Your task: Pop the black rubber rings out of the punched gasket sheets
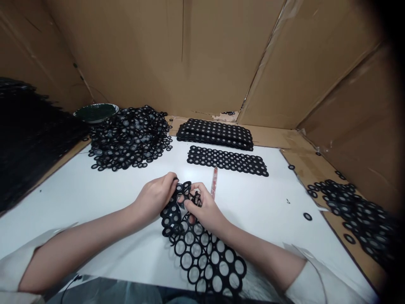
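Two bare forearms in shot, left hand point(155, 196) and right hand point(205, 211) bare too. Pale cream sleeves, loose fabric, bunched up at the elbows: left sleeve point(14, 268), right sleeve point(311, 283), cuffs wide.

Head-worn, forward-down, close over white table point(95, 198)

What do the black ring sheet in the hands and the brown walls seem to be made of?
The ring sheet, gripped by the left hand and right hand, looks like thin matte black rubber or foam: it crumples limply between them without shine. The walls look like plain brown cardboard: dull faces, creases, seams and a torn lower edge.
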